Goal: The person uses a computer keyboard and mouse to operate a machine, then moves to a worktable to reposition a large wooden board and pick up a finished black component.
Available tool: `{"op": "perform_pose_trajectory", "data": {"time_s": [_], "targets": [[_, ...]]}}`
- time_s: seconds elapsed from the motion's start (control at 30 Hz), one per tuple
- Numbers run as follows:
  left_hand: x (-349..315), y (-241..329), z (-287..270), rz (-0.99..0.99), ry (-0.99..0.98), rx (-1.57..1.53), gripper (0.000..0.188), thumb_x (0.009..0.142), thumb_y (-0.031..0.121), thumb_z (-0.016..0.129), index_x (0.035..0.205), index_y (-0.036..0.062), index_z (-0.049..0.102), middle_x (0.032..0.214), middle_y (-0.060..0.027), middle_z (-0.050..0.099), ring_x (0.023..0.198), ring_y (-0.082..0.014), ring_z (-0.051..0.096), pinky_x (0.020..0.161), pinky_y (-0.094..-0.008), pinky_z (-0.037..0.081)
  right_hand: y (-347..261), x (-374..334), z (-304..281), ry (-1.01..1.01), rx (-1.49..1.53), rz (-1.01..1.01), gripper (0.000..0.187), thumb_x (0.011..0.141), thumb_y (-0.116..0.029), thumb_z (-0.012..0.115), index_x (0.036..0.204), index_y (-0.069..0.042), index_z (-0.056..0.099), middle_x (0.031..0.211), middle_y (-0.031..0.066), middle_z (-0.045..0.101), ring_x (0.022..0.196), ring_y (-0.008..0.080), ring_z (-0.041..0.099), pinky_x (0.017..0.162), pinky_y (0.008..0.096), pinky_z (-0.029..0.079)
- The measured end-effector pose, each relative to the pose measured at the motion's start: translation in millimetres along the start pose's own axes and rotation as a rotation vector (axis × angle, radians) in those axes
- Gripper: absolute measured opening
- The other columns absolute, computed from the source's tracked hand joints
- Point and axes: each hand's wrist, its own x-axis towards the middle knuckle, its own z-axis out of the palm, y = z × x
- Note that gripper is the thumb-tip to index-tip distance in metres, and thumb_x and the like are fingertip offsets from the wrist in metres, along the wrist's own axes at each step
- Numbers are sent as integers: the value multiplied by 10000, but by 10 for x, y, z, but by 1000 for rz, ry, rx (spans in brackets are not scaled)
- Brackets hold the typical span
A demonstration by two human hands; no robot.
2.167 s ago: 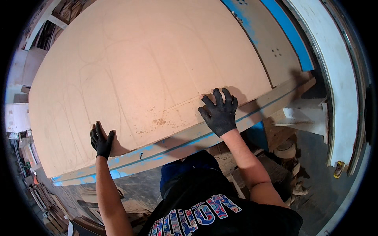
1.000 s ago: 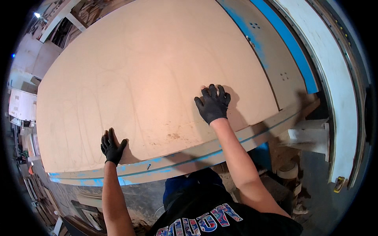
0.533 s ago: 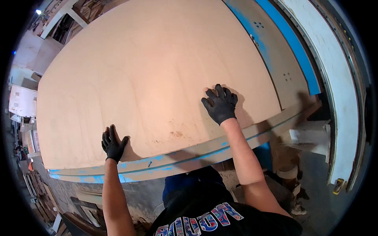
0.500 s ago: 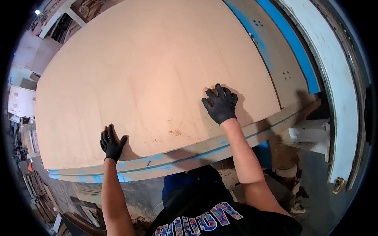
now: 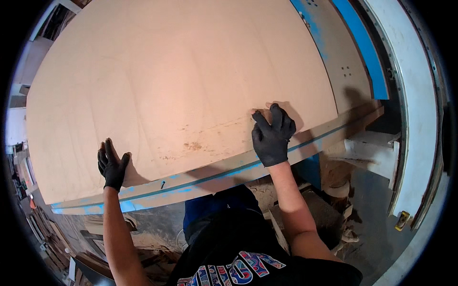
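A large tan wooden panel (image 5: 191, 71) lies flat before me and fills most of the view. My left hand (image 5: 113, 167), in a black glove with bare fingertips, rests on it by the near edge at the left, fingers stretched out and thumb apart. At the right, my right hand (image 5: 274, 136), gloved alike, touches the panel near its front edge with bent, separated fingers. Neither hand grasps anything. Brown dusty smudges (image 5: 193, 146) mark the surface between the hands.
Under the panel, a blue-stained machine bed (image 5: 210, 181) juts toward me with a dark groove and a small pin (image 5: 163, 184). A blue strip (image 5: 362, 47) and a long white beam (image 5: 405, 95) stand at the right. Wood scraps (image 5: 47, 233) lie on the floor at left.
My right hand has slid right and toward me, closer to the panel's near edge, its fingers more bent. The left hand keeps about its place on the panel. The whole view has shifted slightly.
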Motion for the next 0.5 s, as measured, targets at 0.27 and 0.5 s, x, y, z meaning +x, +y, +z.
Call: {"op": "perform_pose_trajectory", "data": {"time_s": [0.27,0.5], "targets": [[12,-115,33,39,-3,41,928,875,505,674,1609,218,184,1642,-167,191,1500,-392,159,1205,-523,140,-110,-123,-101,-103,-88,31,468,803,-204,696,1268,-234,657,1344,139,497,1265,364,436,969,560,331],[23,-154,40,121,53,52,852,914,429,656,1600,163,226,1635,-142,236,1503,-353,184,1215,-488,169,-138,-195,-131,-167,-63,48,468,830,-213,690,1293,-198,624,1343,143,499,1283,377,421,988,581,316]]}}
